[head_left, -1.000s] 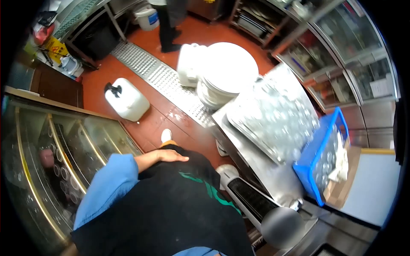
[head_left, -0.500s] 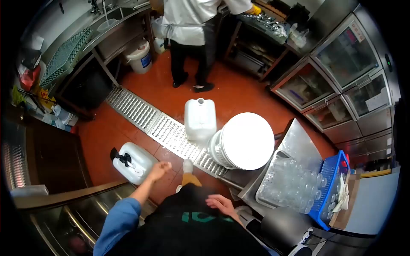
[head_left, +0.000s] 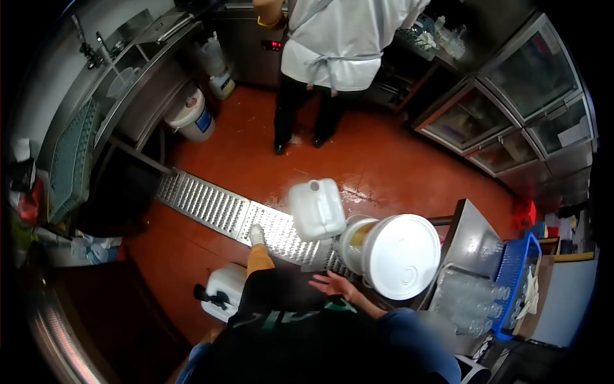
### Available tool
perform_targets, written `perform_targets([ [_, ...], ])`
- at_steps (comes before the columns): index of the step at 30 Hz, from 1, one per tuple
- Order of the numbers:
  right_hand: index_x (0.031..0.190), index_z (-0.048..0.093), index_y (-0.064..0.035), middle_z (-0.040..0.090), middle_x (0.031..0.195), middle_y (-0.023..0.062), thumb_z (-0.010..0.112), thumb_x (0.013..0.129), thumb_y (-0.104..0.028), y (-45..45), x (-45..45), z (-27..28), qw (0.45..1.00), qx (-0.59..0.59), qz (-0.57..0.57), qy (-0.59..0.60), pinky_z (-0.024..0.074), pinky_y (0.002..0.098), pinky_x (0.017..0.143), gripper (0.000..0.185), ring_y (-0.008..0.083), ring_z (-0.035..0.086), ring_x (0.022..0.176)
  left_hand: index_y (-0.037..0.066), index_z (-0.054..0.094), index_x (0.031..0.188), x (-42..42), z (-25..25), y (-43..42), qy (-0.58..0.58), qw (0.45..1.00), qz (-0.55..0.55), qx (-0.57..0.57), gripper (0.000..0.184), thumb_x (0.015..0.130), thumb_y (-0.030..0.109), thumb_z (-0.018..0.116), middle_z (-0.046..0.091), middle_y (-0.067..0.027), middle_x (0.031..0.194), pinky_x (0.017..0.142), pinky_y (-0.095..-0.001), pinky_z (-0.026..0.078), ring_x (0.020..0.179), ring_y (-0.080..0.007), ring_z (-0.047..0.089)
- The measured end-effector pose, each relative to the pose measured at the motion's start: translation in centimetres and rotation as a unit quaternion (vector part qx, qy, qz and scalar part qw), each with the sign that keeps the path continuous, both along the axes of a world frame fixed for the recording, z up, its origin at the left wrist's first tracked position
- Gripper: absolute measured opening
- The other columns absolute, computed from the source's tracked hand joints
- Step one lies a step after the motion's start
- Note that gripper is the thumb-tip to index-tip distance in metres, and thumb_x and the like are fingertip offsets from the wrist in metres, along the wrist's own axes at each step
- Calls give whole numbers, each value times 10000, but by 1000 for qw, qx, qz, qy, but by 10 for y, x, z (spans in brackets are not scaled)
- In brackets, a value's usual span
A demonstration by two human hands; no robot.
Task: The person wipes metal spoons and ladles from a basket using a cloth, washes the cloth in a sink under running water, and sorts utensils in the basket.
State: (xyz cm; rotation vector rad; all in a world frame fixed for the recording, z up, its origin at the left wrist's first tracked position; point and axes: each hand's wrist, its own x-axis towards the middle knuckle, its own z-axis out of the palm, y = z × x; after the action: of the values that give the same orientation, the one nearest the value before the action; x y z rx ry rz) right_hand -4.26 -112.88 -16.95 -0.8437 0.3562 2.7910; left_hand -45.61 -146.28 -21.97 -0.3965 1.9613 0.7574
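Note:
My right hand point(head_left: 332, 283) is empty, fingers spread, in front of my dark apron. Close to its right stands a large white lidded bucket point(head_left: 404, 257), with another white bucket point(head_left: 354, 246) partly hidden beside it. Ahead of the hand, a white plastic jerrycan point(head_left: 316, 214) with an uncapped mouth stands at the metal floor grating point(head_left: 211, 206). At the lower left my left hand point(head_left: 213, 334) shows only in part, its fingers hidden. Nearest to it is a second white jerrycan point(head_left: 227, 288) with a black fitting, partly covered by my leg.
A person in a white jacket point(head_left: 339, 48) stands ahead with their back to me. Steel sinks point(head_left: 150, 57) and a white bucket point(head_left: 193, 115) are on the left. To the right are glasses point(head_left: 470, 297) on a tray, a blue basket point(head_left: 511, 269) and glass-door fridges point(head_left: 534, 70).
I have stepped forward, and the left jerrycan now sits lower in view. My left hand has dropped back beside my body. The person ahead has shifted, and my right hand's fingers have spread.

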Motion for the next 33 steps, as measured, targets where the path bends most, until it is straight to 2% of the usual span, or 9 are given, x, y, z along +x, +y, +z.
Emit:
perform_targets([
  [4,1354,262,-14,342,1373,135,435,918,-267,-4,-2,-21,935,123,128,-307,325,301,1008,533,210,367,1242,50,570,950,-108,-28,107,18,999,-32,40,158,862,171,519,618,-165,806,509,-396,495,652,-281,616],
  [6,1054,598,-34,605,1068,129,482,891,-353,-76,39,-176,932,49,99,-346,441,309,803,376,193,546,1032,71,565,962,-164,-31,208,26,992,-75,96,148,865,173,519,619,-166,820,514,-401,495,659,-279,617],
  [14,915,620,-19,633,885,127,495,866,-333,51,-113,-93,778,278,276,-491,475,321,659,342,198,596,779,78,546,916,-263,-89,506,-10,933,-122,339,182,883,255,516,617,-156,810,518,-342,482,625,-189,579],
  [19,828,633,-10,650,770,126,503,851,-321,184,-144,-89,610,474,325,-546,496,328,568,338,202,627,621,31,443,1204,-192,-42,544,68,582,-781,219,516,853,396,545,440,-172,1213,922,-344,340,1121,-276,403],
  [21,850,618,-1,654,755,124,506,859,-310,243,-121,-86,551,538,222,-598,502,315,497,329,169,628,559,19,383,1301,-161,8,605,-41,633,-753,175,640,834,413,573,385,-196,1333,1025,-341,280,1261,-290,337],
  [22,905,599,-1,650,749,127,506,871,-287,273,-115,-69,701,387,60,-596,498,305,462,303,177,634,590,19,361,1316,-152,34,636,-99,681,-712,137,664,827,408,586,386,-204,1330,1033,-342,269,1267,-289,328],
  [24,961,574,1,645,768,122,498,887,-253,329,-92,-51,718,335,-53,-608,490,294,434,276,186,634,612,30,374,1310,-170,26,680,-122,678,-718,104,653,828,419,581,418,-190,1307,992,-347,326,1227,-275,385],
  [30,849,594,-30,603,663,66,503,882,-219,348,-108,-21,531,309,-339,-712,463,272,465,212,138,584,565,38,400,1290,-211,-31,797,-77,598,-796,58,582,851,382,566,519,-119,1224,902,-355,399,1126,-242,483],
  [33,921,617,-22,627,720,86,519,880,-240,323,-179,3,720,133,-292,-616,487,294,506,243,163,597,601,38,403,1284,-195,-29,848,-77,584,-807,36,562,856,365,562,552,-113,1148,813,-374,461,1073,-223,505],
])
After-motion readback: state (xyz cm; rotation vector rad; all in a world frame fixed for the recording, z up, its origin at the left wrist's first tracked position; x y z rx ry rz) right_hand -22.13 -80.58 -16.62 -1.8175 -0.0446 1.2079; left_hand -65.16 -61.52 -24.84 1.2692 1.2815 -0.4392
